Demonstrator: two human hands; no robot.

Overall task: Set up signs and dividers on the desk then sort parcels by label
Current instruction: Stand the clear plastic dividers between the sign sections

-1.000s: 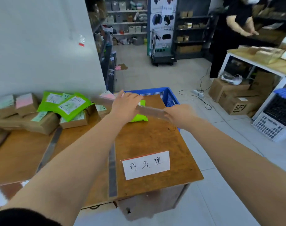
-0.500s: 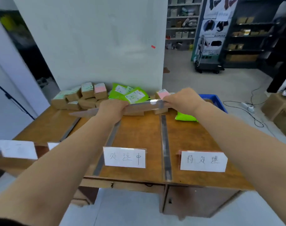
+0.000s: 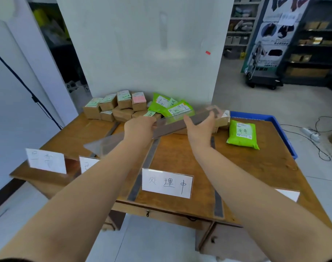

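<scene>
Across the back of the wooden desk (image 3: 182,156) I hold a long clear divider strip (image 3: 170,124), tilted with its left end low. My left hand (image 3: 140,129) grips it near the middle. My right hand (image 3: 201,129) touches its right part with thumb spread and fingers fairly straight behind the plastic. Two flat dividers (image 3: 142,167) (image 3: 217,201) lie on the desk. White signs (image 3: 167,184) (image 3: 46,160) stand along the front edge. Brown boxes (image 3: 114,108) and green bags (image 3: 170,108) are piled at the back, and one green bag (image 3: 242,134) lies apart on the right.
A blue basket (image 3: 274,121) sits off the desk's right side. A white wall panel (image 3: 142,53) stands behind the parcels. Cables and a power strip (image 3: 310,133) lie on the floor at right, with shelves and a cart (image 3: 263,80) beyond.
My view has swung left from the desk's right end to its middle. The strip has moved left and tilted, and my right hand has loosened from a grip to spread fingers.
</scene>
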